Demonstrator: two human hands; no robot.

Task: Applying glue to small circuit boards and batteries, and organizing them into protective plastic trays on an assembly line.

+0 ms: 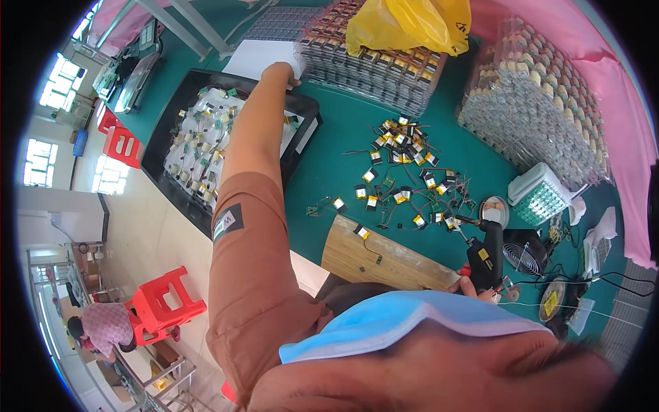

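Observation:
My left arm stretches far forward across a black tray (175,113) of small white-wrapped parts with circuit boards. At the tray's far edge, my left hand (280,71) is bent over beside a white sheet (257,58); its fingers look curled, and what they grip is hidden. My right hand (469,285), low on the right, is wrapped around a black soldering gun (486,257), its tip pointing toward the loose cells. A wooden board (371,261) lies before me, carrying one small battery cell (362,232) with wires and a little circuit board (379,260).
Many small wired battery cells (401,141) lie heaped and scattered on the green table. Stacked clear trays (371,75) with a yellow bag (412,24) stand behind; another tray stack (532,103), a white-green basket (539,196) and a fan (523,253) are right. Red stools (165,302) and a seated person appear left.

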